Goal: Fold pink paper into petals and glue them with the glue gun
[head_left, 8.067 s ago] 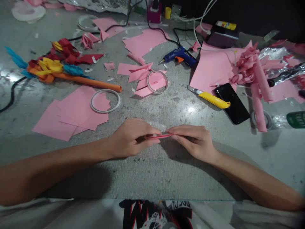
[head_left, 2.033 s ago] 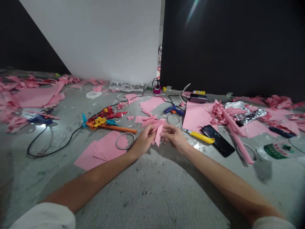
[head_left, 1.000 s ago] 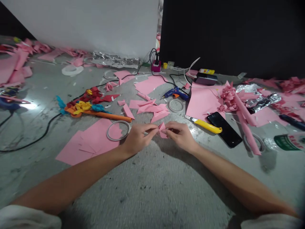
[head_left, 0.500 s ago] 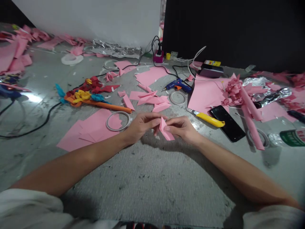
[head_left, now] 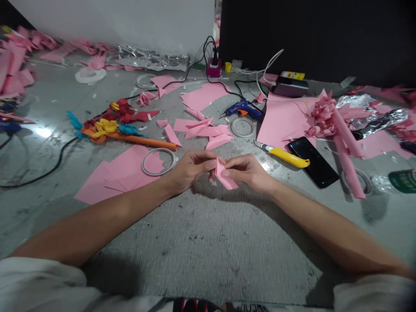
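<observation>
A small folded piece of pink paper (head_left: 226, 179) is held between both hands, just above the grey table. My left hand (head_left: 191, 170) is closed, pinching its upper left edge between thumb and fingers. On the other side, my right hand (head_left: 248, 172) is also closed, its thumb lying on the paper's face and its fingers behind, partly hidden. Beyond the hands lie several folded pink paper strips (head_left: 204, 130). A tape roll (head_left: 158, 161) rests on pink sheets (head_left: 113, 173) near my left wrist. A yellow utility knife (head_left: 287, 157) lies beyond my right hand, touching a black phone (head_left: 313, 164).
A blue glue gun (head_left: 242, 108) with a cord lies farther back, near another tape roll (head_left: 243, 128). Orange, red and blue paper flowers (head_left: 110, 125) are on the left. Pink paper flowers with rolled stems (head_left: 349, 160) and a green-labelled bottle (head_left: 403, 180) are on the right.
The view has shifted slightly, so background things sit a little differently. Both hands keep hold of the folded pink paper, which has barely turned.
</observation>
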`<state>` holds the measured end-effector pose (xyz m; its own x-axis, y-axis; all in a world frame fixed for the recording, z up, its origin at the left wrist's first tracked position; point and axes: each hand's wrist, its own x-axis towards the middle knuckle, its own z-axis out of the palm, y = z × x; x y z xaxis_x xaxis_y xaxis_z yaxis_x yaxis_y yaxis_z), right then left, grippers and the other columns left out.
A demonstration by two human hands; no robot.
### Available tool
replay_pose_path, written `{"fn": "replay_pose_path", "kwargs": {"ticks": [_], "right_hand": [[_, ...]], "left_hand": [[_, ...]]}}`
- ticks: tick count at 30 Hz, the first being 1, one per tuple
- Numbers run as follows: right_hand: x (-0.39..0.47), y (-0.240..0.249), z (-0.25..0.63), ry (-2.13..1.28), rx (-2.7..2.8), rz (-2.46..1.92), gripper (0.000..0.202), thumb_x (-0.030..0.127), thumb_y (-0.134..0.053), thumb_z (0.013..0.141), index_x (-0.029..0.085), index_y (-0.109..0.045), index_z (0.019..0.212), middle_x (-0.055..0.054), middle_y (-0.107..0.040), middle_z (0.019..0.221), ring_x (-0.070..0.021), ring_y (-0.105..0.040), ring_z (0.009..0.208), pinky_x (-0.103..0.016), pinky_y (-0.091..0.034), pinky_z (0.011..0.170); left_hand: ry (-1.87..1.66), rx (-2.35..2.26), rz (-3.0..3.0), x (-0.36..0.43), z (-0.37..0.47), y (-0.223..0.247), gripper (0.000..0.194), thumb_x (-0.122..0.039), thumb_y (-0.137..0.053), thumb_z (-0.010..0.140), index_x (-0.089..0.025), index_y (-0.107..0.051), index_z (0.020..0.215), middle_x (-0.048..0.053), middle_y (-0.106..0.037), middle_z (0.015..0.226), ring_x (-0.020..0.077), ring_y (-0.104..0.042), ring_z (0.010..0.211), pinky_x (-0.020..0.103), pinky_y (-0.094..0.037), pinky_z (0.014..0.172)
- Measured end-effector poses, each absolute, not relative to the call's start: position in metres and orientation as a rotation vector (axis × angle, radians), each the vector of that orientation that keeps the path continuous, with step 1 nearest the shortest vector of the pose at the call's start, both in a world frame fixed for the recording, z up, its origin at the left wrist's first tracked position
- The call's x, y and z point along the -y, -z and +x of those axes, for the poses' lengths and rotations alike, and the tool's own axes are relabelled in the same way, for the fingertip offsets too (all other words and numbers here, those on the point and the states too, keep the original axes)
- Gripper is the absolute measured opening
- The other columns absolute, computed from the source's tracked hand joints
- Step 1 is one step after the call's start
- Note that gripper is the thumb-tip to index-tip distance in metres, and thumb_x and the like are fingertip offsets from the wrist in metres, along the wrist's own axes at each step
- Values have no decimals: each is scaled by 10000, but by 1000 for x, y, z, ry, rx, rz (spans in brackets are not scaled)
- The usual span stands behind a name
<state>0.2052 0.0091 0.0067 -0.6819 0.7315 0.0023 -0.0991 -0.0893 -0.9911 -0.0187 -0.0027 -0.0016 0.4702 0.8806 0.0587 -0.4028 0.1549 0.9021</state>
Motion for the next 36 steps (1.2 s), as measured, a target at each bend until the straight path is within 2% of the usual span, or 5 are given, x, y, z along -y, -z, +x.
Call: {"fn": "replay_pose_path", "kwargs": {"ticks": [10, 17, 24, 31, 36], "right_hand": [[-8, -4, 207, -1782, 1640, -820, 245, 433, -851, 928, 188, -863, 912, -48, -770, 829, -151, -603, 700, -281, -447, 612], [-9, -1, 202, -1794, 1381, -892, 225, 392, -906, 850, 179, -841, 816, 36, -551, 592, -78, -355, 501, -250, -245, 454], [-10, -1, 199, -1804, 1255, -871, 262, 409, -932, 831, 175, -814, 811, 30, -570, 604, -77, -390, 498, -246, -265, 445], [-11, 2, 198, -1750, 1209, -923, 321, 464, -942, 826, 172, -828, 892, 25, -600, 610, -83, -444, 484, -247, -278, 436], [-11, 0, 196, -1737, 1145, -898, 315, 475, -931, 836, 188, -815, 893, 32, -613, 590, -93, -480, 472, -243, -340, 426]], "left_hand": [[-964, -625, 1123, 5, -18, 3, 255, -450, -895, 877, -209, -859, 950, 19, -716, 727, 123, -638, 626, 255, -565, 610], [-1227, -1182, 1505, -44, -70, -33, 302, -515, -790, 934, -215, -810, 904, 25, -712, 747, 133, -604, 606, 274, -487, 568], [-811, -1870, 2142, -89, -149, -22, 537, -504, -930, 773, -230, -608, 442, -24, -350, 395, 121, -256, 435, 316, -188, 543], [-740, -1826, 2078, -87, -137, -12, 268, -284, -814, 840, -204, -714, 605, 15, -611, 576, 138, -469, 543, 307, -254, 581], [-1055, -1508, 1959, -51, -95, -47, 298, -401, -720, 939, -214, -698, 708, 10, -638, 644, 154, -540, 600, 311, -368, 597]]}}
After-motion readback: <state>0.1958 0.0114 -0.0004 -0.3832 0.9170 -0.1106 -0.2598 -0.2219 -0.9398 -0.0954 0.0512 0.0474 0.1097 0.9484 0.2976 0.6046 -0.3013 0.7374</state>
